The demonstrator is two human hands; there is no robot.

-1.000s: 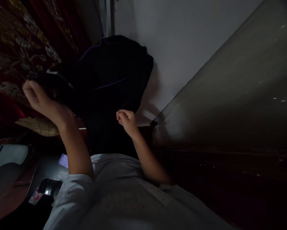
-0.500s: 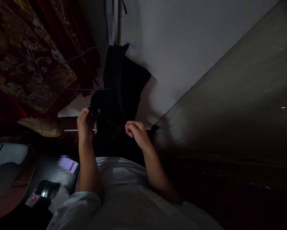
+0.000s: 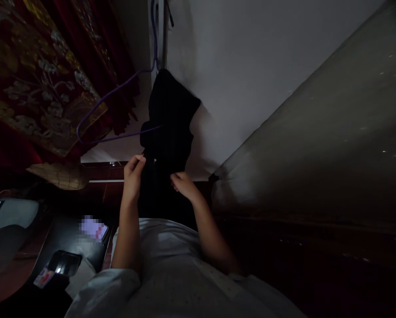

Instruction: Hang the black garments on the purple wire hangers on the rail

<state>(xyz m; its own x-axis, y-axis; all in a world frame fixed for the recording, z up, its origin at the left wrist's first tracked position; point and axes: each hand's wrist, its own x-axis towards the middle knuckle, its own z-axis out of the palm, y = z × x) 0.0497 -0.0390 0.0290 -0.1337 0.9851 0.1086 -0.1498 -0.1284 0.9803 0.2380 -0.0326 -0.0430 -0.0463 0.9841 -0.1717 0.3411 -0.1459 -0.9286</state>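
Observation:
A black garment (image 3: 171, 106) hangs against the pale wall in front of me, on a purple clothes hanger (image 3: 118, 88) whose left arm sticks out bare. My left hand (image 3: 133, 174) pinches the garment's left edge between thumb and fingers. On the other side, my right hand (image 3: 182, 182) is closed on the lower right part of the black cloth. The cloth's lower end blends into the dark, so its exact shape and kind cannot be made out.
At the left hangs a red curtain (image 3: 45, 79) with gold and silver patterns, above a woven straw item (image 3: 57, 174). A black seat (image 3: 60, 232) bears phones, one a dark phone (image 3: 65, 263). A grey chair (image 3: 15, 216) stands farther left. A grey-green sheet-like surface (image 3: 303, 145) slopes at the right.
My left hand has moved right and the garment's left side has drawn in with it. More of the purple hanger shows. My right hand has shifted slightly left.

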